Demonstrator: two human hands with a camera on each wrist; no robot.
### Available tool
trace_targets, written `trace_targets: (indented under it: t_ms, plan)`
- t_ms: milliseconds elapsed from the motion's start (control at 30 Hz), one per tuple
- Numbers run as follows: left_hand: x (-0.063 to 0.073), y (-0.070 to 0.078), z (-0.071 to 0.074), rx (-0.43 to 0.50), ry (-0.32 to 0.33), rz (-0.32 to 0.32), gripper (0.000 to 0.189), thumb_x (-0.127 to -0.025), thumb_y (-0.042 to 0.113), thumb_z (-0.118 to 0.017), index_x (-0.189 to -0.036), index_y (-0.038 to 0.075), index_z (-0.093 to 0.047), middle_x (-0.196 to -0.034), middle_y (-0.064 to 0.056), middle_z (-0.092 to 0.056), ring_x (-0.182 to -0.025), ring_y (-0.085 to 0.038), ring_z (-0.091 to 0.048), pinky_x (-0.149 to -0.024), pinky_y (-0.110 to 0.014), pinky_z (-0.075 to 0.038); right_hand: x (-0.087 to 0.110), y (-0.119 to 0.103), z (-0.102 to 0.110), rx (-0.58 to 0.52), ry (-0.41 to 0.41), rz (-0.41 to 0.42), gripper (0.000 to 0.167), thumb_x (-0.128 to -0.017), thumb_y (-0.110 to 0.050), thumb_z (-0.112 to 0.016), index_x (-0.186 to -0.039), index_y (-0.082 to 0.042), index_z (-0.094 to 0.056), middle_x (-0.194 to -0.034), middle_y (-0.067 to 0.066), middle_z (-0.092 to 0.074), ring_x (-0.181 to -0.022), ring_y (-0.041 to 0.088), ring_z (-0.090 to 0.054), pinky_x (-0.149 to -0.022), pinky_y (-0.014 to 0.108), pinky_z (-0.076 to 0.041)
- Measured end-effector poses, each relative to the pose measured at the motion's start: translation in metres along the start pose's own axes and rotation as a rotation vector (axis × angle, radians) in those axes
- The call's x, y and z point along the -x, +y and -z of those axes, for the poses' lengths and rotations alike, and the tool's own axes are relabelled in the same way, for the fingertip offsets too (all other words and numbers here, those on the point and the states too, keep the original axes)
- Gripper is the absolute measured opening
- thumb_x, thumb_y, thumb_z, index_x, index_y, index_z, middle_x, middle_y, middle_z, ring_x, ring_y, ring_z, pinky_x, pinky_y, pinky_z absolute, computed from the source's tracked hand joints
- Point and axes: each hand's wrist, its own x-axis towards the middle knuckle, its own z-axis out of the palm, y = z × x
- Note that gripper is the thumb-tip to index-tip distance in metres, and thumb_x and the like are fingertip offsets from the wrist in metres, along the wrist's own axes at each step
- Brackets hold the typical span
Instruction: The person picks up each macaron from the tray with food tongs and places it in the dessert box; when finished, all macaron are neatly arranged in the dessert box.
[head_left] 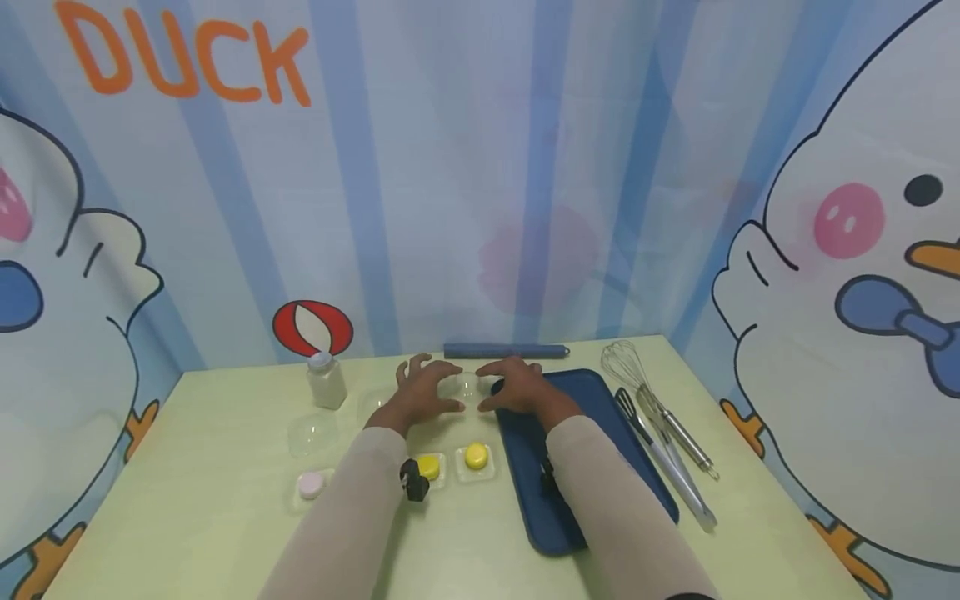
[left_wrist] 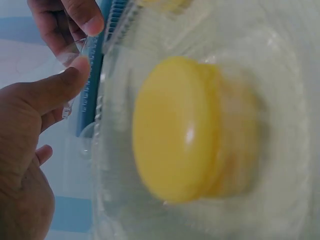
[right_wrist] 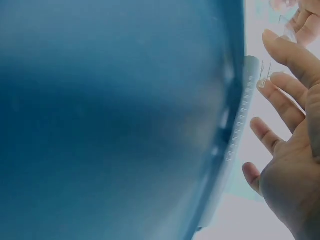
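Note:
Both hands are raised over the far middle of the table, facing each other across a small clear plastic cover (head_left: 467, 386). My left hand (head_left: 420, 393) pinches one side of it with thumb and fingers. The right hand (head_left: 522, 387) pinches the opposite side, above the tray's far left corner. In the left wrist view, the see-through edge shows by the left thumb (left_wrist: 75, 75). Below the hands, two yellow macarons (head_left: 476, 455) sit on clear square bases; one is large in the left wrist view (left_wrist: 175, 130). A pink macaron (head_left: 311, 484) rests on another base.
A dark blue tray (head_left: 607, 467) lies under the right arm. To its right are a whisk (head_left: 675, 433) and other long-handled utensils (head_left: 682, 479). A blue rolling pin (head_left: 506, 351) lies along the back. Clear covers (head_left: 312, 435) and a white bottle (head_left: 327, 383) stand left.

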Motion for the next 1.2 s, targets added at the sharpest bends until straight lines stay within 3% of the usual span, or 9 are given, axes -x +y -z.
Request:
trace_targets:
  t_ms: [167, 433, 700, 833, 1100, 1200]
  plan:
    - [0.010, 0.006, 0.013, 0.009, 0.013, -0.045, 0.068, -0.094, 0.038, -0.088, -0.153, 0.016, -0.064, -0.161, -0.014, -0.058, -0.159, -0.043, -0.031, -0.130, -0.076, -0.013, 0.010, -0.007, 0.014, -0.071, -0.015, 0.058, 0.064, -0.092, -0.033, -0.090, -0.150, -0.020, -0.067, -0.160, 0.008, -0.062, -0.158, 0.040, -0.046, -0.128, 0.083, -0.013]
    - [0.030, 0.021, 0.025, 0.085, 0.026, -0.030, 0.071, -0.090, 0.038, -0.091, -0.151, 0.013, -0.066, -0.157, -0.016, -0.061, -0.156, -0.043, -0.041, -0.127, -0.074, -0.024, 0.024, -0.012, 0.027, -0.172, -0.080, 0.194, 0.064, -0.093, -0.026, -0.089, -0.151, -0.011, -0.066, -0.160, 0.014, -0.061, -0.153, 0.040, -0.052, -0.125, 0.064, -0.044]
    - [0.057, 0.046, 0.023, 0.124, 0.062, 0.032, 0.069, -0.086, 0.038, -0.095, -0.147, 0.015, -0.070, -0.154, -0.013, -0.064, -0.154, -0.041, -0.043, -0.125, -0.073, -0.028, 0.051, -0.015, 0.028, -0.182, -0.089, 0.281, 0.065, -0.093, -0.027, -0.088, -0.150, -0.007, -0.065, -0.159, 0.017, -0.060, -0.151, 0.043, -0.052, -0.123, 0.068, -0.044]
    - [0.074, 0.052, 0.017, 0.130, 0.070, 0.023, 0.070, -0.086, 0.038, -0.095, -0.147, 0.015, -0.070, -0.154, -0.014, -0.064, -0.154, -0.042, -0.042, -0.123, -0.075, -0.029, 0.068, -0.018, 0.023, -0.164, -0.077, 0.283, 0.063, -0.094, -0.031, -0.088, -0.150, -0.010, -0.067, -0.159, 0.016, -0.060, -0.151, 0.043, -0.052, -0.121, 0.068, -0.045]
    - [0.102, 0.055, -0.002, 0.094, 0.125, -0.082, 0.071, -0.085, 0.038, -0.095, -0.144, 0.009, -0.070, -0.145, -0.018, -0.068, -0.147, -0.048, -0.048, -0.111, -0.078, -0.036, 0.096, -0.020, 0.009, -0.127, -0.052, 0.241, 0.061, -0.092, -0.029, -0.088, -0.149, -0.014, -0.068, -0.159, 0.016, -0.059, -0.153, 0.045, -0.048, -0.123, 0.088, -0.018]
    - [0.109, 0.054, -0.009, 0.085, 0.124, -0.089, 0.071, -0.084, 0.037, -0.096, -0.145, 0.009, -0.070, -0.144, -0.016, -0.069, -0.147, -0.047, -0.048, -0.113, -0.076, -0.036, 0.102, -0.021, 0.004, -0.111, -0.046, 0.241, 0.061, -0.092, -0.028, -0.089, -0.148, -0.013, -0.069, -0.157, 0.015, -0.061, -0.152, 0.044, -0.049, -0.121, 0.090, -0.016]
